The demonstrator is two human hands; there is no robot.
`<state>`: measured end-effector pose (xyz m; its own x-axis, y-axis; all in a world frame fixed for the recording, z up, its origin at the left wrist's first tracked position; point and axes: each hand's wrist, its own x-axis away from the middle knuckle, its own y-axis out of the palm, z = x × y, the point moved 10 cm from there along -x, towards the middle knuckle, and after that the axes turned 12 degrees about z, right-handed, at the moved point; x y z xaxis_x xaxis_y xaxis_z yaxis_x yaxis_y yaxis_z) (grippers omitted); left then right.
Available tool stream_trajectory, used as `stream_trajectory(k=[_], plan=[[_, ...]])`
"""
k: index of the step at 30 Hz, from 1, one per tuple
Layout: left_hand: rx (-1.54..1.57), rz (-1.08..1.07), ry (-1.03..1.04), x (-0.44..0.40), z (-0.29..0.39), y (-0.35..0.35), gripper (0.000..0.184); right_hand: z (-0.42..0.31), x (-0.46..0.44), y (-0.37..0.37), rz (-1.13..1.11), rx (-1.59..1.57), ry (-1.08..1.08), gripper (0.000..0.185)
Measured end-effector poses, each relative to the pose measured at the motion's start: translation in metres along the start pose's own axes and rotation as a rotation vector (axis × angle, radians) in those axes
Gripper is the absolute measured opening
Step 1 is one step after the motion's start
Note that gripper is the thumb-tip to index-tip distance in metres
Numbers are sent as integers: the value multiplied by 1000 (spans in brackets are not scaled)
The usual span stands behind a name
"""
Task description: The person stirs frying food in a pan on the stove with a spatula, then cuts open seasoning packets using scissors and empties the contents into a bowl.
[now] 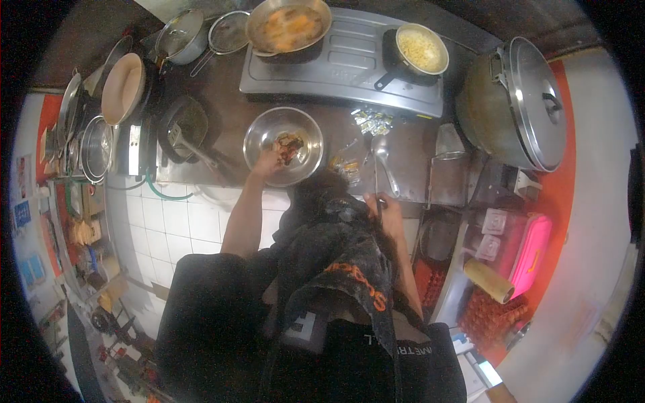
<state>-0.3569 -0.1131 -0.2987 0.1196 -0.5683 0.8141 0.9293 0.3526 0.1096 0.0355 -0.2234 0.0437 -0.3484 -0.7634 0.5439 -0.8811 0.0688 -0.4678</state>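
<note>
My left hand (269,163) reaches over the near rim of a steel bowl (252,140), its fingers closed at a piece of browned food (290,147) inside. Fine detail of the fingertips is blurred. At the counter's front edge, my right hand (385,209) is closed around the dark handle of what looks like a knife (376,176), its thin blade pointing away from me. Just right of that blade lies a metal spoon (383,159). Between bowl and blade sits a clear plastic packet (346,164) with yellowish-brown contents.
Beyond the bowl, a two-burner stove (353,50) carries a pan of orange-brown food in oil (287,28) and a smaller pan of pale chopped food (420,48). A large lidded pot (494,107) stands right. A dark pan (181,127) with a spatula (191,146) sits left.
</note>
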Motion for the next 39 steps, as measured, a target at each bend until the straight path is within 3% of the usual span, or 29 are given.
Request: stream_trajectory(k=[4,7,9,13,15,19,21,22,24,25,27,33,37,39], plan=[[-38,-102,-99,94,45,58,28,-2,1,0,2,4,-2,52],[-3,-20,-105,95,43,51,10,2,0,3,0,-23,3,52],[1,-195,-108,96,43,66,12,3,0,3,11,-41,2,51],[-140,-206,-34,107,52,72,26,5,-1,3,0,-48,14,51],[-351,13,123,131,80,72,26,8,-2,3,0,-11,14,51],[-205,165,79,150,89,76,29,8,-1,3,-1,-41,21,52],[-498,179,161,143,93,70,37,8,0,3,-4,-45,14,52],[-498,178,161,142,93,68,37,9,-1,3,-3,-45,14,52],[-781,248,311,144,105,63,45,10,-1,3,-8,-42,5,52],[-781,248,310,125,94,55,45,10,-1,4,-8,-42,6,52],[-833,467,525,100,98,34,46,9,1,3,0,-34,-1,52],[-1188,304,633,93,92,47,53,7,11,5,-2,-57,27,47],[-972,205,550,142,110,59,54,9,15,-1,54,-44,10,46],[-936,221,614,159,120,71,46,21,10,-3,58,-69,74,48]])
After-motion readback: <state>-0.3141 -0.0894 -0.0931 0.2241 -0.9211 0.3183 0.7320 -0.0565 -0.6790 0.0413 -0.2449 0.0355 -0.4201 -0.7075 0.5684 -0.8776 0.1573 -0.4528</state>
